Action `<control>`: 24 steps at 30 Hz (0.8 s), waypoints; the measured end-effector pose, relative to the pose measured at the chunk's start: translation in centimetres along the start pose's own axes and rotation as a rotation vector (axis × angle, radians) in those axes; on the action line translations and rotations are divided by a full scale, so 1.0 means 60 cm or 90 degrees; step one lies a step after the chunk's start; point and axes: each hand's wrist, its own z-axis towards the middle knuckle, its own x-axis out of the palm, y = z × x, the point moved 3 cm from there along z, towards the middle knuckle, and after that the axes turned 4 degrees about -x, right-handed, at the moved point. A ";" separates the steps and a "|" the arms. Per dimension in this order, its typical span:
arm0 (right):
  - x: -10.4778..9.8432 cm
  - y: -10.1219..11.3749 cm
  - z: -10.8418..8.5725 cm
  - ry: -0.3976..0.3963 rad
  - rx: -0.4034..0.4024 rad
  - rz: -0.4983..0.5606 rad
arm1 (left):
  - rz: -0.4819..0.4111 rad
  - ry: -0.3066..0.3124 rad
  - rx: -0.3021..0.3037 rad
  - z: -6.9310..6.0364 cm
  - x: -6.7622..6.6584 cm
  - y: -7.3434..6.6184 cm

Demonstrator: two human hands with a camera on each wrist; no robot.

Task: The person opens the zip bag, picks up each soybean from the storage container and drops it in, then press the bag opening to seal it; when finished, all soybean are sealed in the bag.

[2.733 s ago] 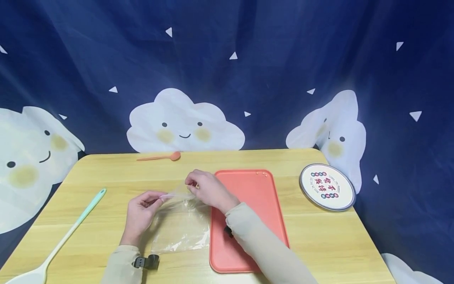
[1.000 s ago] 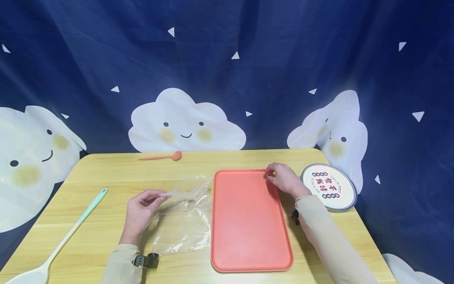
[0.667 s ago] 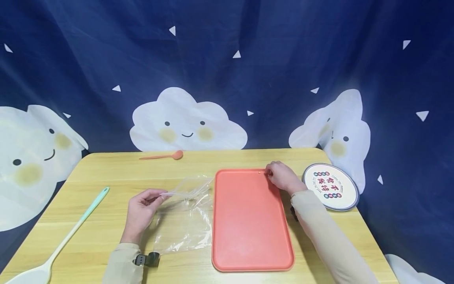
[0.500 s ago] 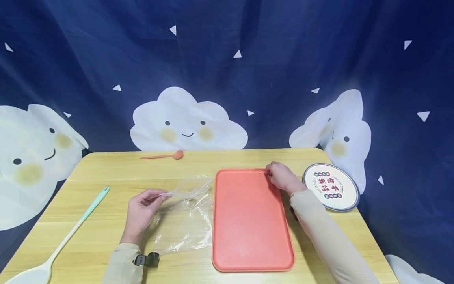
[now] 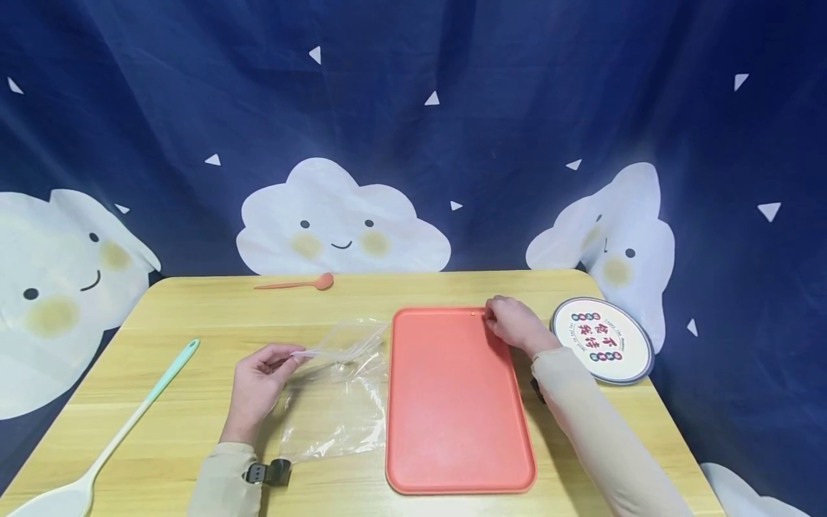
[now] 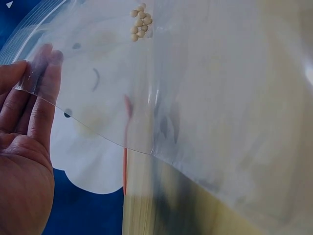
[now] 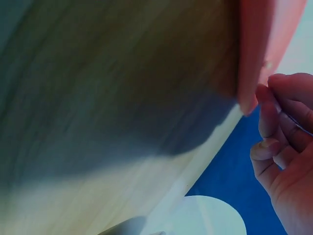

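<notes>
My left hand [image 5: 255, 388] pinches the zip edge of a clear zip-lock bag [image 5: 336, 420], its mouth slightly raised. Through the plastic, the left wrist view shows a small cluster of pale round soybeans [image 6: 141, 23]. Against the bag's right side lies a coral-red rectangular tray [image 5: 460, 409]. Over its far right corner, my right hand [image 5: 517, 327] is lowered with curled fingers, thumb and index fingertips close together. One soybean [image 5: 472, 314] shows on the tray just left of those fingertips. Whether a bean is between them is hidden.
A round plate [image 5: 601, 341] with printed characters lies right of my right hand. An orange spoon [image 5: 323, 282] rests by the table's far edge. At the left is a long white spoon [image 5: 123, 431] with a mint handle end. A cloud-patterned curtain [image 5: 491, 129] hangs behind.
My right hand has gone from the bag's mouth to the tray's far right corner, where it now covers some of the soybeans. My left hand has kept its pinch on the bag.
</notes>
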 end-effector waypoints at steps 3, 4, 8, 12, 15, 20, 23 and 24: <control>-0.004 0.006 -0.003 -0.010 0.021 0.052 | 0.002 -0.002 0.003 0.000 0.001 0.000; -0.006 0.009 -0.004 -0.016 0.026 0.071 | 0.004 -0.004 0.005 0.000 0.001 0.000; -0.016 0.029 -0.009 -0.049 0.017 0.129 | 0.014 -0.011 0.012 -0.001 0.002 0.001; -0.028 0.059 -0.011 -0.084 -0.017 0.172 | 0.006 -0.009 0.021 0.000 0.002 0.003; -0.033 0.081 -0.010 -0.103 -0.034 0.214 | 0.001 -0.005 0.032 0.001 0.002 0.003; -0.033 0.116 -0.007 -0.123 -0.046 0.290 | 0.009 0.016 0.042 0.001 0.003 0.004; -0.031 0.140 -0.004 -0.131 -0.053 0.307 | -0.002 0.028 0.044 0.000 0.005 0.003; -0.031 0.148 -0.002 -0.132 -0.058 0.308 | -0.002 0.029 0.045 0.000 0.004 0.003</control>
